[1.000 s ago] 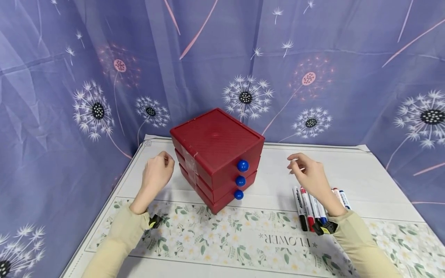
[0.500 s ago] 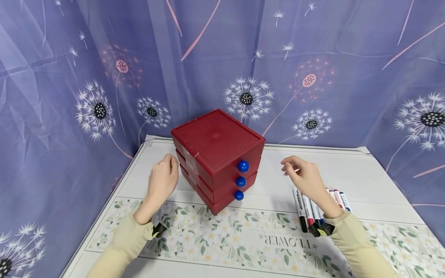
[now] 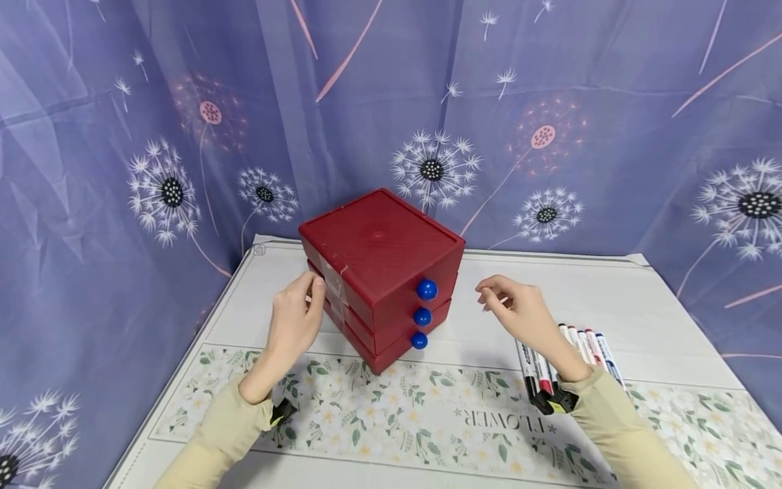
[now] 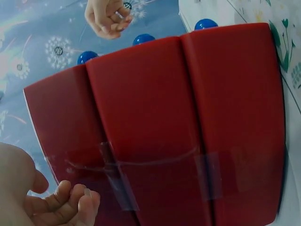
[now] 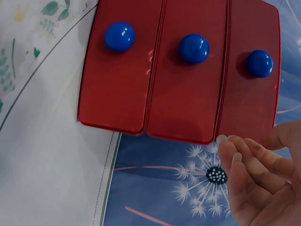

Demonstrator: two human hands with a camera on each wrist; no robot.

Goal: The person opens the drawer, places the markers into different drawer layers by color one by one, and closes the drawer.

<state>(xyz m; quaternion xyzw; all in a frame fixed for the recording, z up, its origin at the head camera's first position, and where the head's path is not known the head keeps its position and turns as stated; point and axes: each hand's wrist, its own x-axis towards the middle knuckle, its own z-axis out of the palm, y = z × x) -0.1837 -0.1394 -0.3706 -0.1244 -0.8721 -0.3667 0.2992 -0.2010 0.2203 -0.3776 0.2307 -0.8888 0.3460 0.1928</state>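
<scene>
A red three-drawer box (image 3: 379, 244) stands on the table, turned with one corner toward me. Its drawers are closed, each with a round blue knob (image 3: 427, 290) on the front. My left hand (image 3: 296, 316) is at the box's taped left side, fingers loosely bent and holding nothing. In the left wrist view, the fingertips (image 4: 87, 207) overlap the side close to the clear tape (image 4: 207, 174). To the right of the knobs, my right hand (image 3: 519, 316) hovers with relaxed, bent fingers and nothing in them. The right wrist view has all the knobs (image 5: 194, 48) in sight.
Several whiteboard markers (image 3: 595, 350) lie in a row on the table at the right, partly hidden under my right wrist. A floral strip (image 3: 379, 421) runs across the white tabletop (image 3: 489, 268). A purple dandelion curtain (image 3: 360, 102) hangs behind and at both sides.
My left hand has moved right, up to the box's side. My right hand has shifted left toward the box, uncovering more markers. The box has stayed put.
</scene>
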